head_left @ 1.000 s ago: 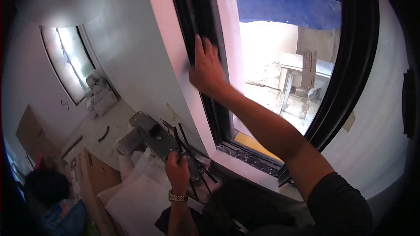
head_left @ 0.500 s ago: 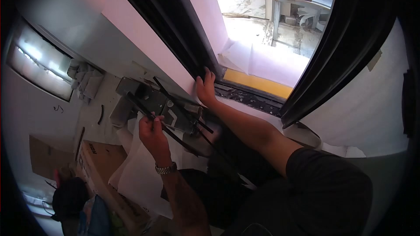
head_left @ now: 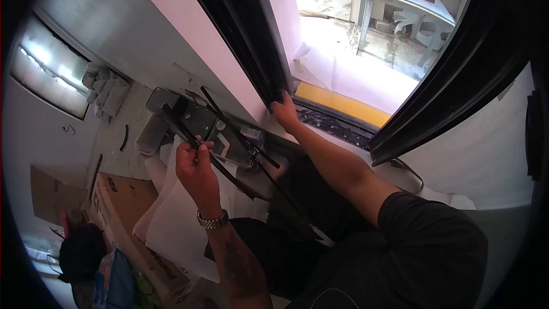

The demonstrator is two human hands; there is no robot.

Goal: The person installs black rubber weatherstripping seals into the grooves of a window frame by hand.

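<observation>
Pinched between the thumb and fingers of my left hand (head_left: 197,163) is a long black strip (head_left: 227,174), slanting from upper left to lower right. My right hand (head_left: 286,113) reaches to the bottom corner of a black door or window frame (head_left: 240,28), its thumb and fingers closed at the frame's inner edge. The dark groove partly hides those fingertips. Just to the right of this hand runs the black bottom track (head_left: 331,126), littered with pale debris, with a yellow strip (head_left: 343,105) along it. Another thin black strip (head_left: 220,113) lies below the left upright.
A grey box or case (head_left: 197,115) sits on the floor near my left hand. Cardboard boxes (head_left: 123,194), white sheeting (head_left: 177,212) and a bag (head_left: 117,280) lie at lower left. Beyond the opening stands a table (head_left: 394,0). Another black upright (head_left: 440,80) rises at right.
The view has shifted slightly. My right hand's fingers, spread against the frame before, are now drawn together and reach into its edge. My left hand still grips the black strip.
</observation>
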